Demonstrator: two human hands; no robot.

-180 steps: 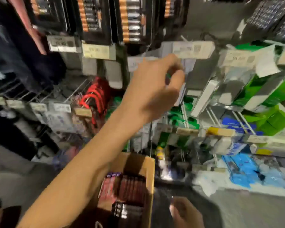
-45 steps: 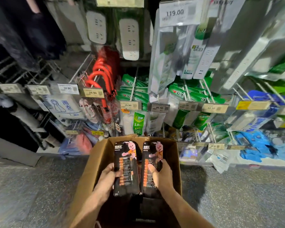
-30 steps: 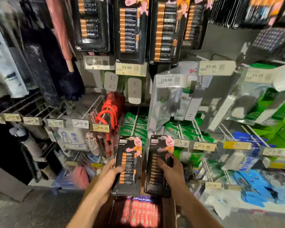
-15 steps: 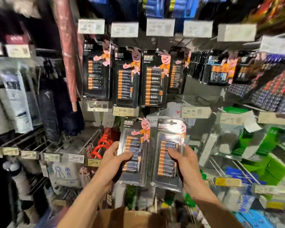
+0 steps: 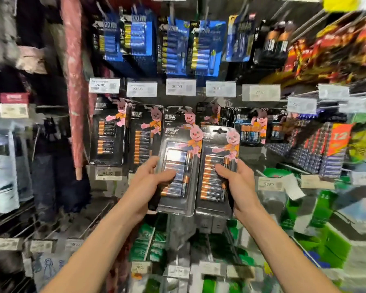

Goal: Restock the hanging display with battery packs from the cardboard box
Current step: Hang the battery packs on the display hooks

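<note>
1. In front of the display point(image 5: 254, 159), each hand holds one pack; the left hand point(image 5: 148, 187) grips the left pack point(image 5: 178, 157) by its lower left edge, thumb across the front and fingers curled behind; the right hand point(image 5: 241, 187) grips the right pack point(image 5: 218, 144) by its lower right edge the same way.
2. Between the two thumbs, the packs stand upright side by side; their inner edges touch or overlap, I cannot tell which.
3. Above the fingers, the hole point(image 5: 219, 130) in the right pack's top is clear of any hook; the left pack's top lies over a hung one, so its hole is hidden.
4. Behind the fingers, the hung packs point(image 5: 145, 134) fill a row under the price tags point(image 5: 181, 87); the held pair is level with that row and in front of it.
5. As a judgement: fetching and lifting are done for these two packs; threading each onto a hook is left; the box is out of view, so how many more remain there cannot be told.
</note>
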